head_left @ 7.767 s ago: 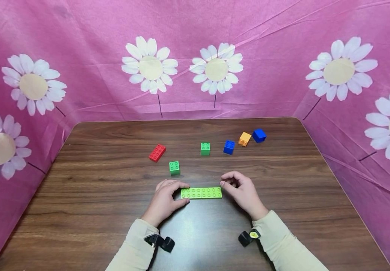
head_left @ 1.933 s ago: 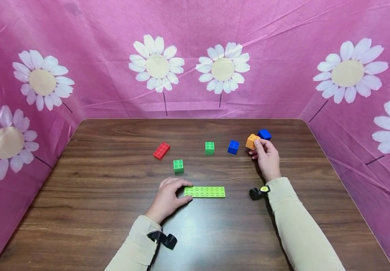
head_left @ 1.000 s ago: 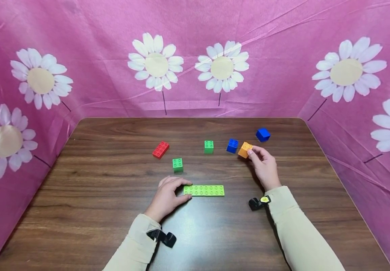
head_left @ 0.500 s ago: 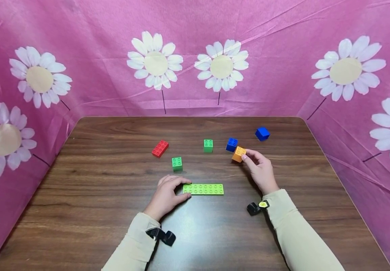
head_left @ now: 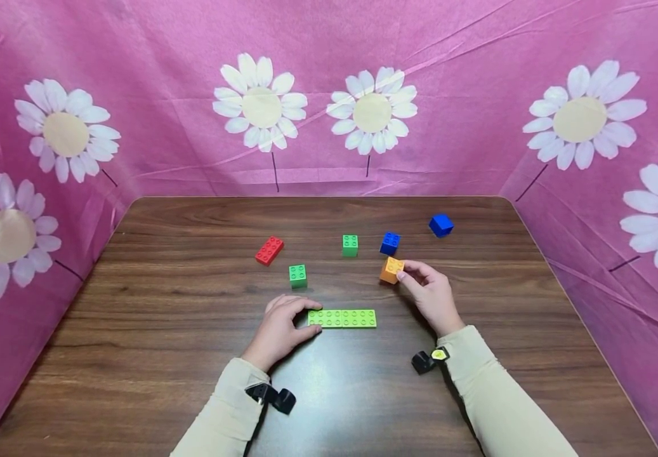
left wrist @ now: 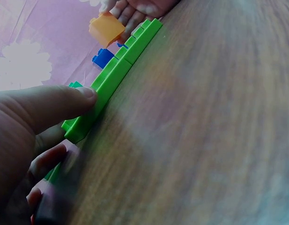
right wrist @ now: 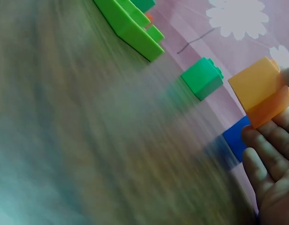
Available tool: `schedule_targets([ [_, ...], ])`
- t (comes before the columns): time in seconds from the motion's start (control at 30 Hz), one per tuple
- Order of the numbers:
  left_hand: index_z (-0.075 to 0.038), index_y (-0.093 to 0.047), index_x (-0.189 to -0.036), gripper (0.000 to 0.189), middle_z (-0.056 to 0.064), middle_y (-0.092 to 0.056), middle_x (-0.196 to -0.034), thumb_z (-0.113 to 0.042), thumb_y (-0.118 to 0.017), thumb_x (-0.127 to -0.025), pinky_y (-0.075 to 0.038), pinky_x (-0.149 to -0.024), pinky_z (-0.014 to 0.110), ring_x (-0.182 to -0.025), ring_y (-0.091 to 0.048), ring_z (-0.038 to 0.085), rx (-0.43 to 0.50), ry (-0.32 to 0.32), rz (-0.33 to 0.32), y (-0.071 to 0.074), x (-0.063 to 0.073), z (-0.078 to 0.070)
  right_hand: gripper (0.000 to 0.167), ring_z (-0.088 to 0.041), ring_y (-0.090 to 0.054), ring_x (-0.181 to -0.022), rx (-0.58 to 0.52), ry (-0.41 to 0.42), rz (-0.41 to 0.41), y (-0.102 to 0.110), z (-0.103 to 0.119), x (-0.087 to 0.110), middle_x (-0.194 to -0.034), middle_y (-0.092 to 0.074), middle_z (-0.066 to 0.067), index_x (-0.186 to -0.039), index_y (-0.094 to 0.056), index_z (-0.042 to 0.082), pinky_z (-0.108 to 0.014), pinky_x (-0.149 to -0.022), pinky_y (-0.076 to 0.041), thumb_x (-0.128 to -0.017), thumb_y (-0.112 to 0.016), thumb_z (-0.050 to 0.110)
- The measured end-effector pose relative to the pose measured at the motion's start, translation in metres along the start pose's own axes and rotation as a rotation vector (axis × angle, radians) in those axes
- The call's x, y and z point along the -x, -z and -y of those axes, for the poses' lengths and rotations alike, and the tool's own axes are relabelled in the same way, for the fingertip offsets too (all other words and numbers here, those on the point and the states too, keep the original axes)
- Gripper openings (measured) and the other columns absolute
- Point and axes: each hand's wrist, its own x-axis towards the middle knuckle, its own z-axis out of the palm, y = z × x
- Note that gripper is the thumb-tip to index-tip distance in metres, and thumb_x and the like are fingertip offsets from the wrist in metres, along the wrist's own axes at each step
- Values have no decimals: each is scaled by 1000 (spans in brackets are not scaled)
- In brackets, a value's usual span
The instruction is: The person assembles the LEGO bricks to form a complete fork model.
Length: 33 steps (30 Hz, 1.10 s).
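The orange four-stud brick (head_left: 391, 270) has moved toward the lime-green plates (head_left: 356, 319); in the head view, the right hand (head_left: 434, 297) pinches it. Left wrist: the half-curled left hand (left wrist: 20, 122) grips the plates' left end. Right wrist: the brick is off the table (right wrist: 111, 145).

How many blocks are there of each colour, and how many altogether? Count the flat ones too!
Red block: 1
Green blocks: 2
Blue blocks: 2
Orange block: 1
Flat lime blocks: 2, end to end
Total: 8
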Motion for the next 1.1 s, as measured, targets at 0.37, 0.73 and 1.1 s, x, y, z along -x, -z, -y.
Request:
schedule_targets([
  [0.37, -19, -74, -110, 35, -5, -72, -111, -20, -86, -78, -27, -116, 51, -115, -61, 19, -1, -2, -2, 0, -1, 1, 27, -4, -66, -94, -17, 12, 17, -5, -3, 3, -111, -69, -26, -115, -68, -9, -13, -82, -52, -93, -71, 6],
  [0.73, -19, -74, -110, 35, -4, -72, -111, -19, -87, -78, -27, -116, 52, -116, -61, 20, 3, 10, 5, 1, 1, -1, 26, -1, -62, -85, -52, 59, 57, -14, 20, 16, -104, -68, -27, -116, -65, -13, -14, -76, -52, -92, -67, -6],
  [1.1, -19, -74, -108, 33, -3, -72, -110, -18, -87, -78, -28, -115, 52, -114, -62, 20, -7, 1, -1, 1, -1, 0, 27, -8, -63, -87, -14, 38, 133, -26, 15, 21, -107, -70, -23, -119, -67, -7, -17, -75, -53, -92, -68, -2],
])
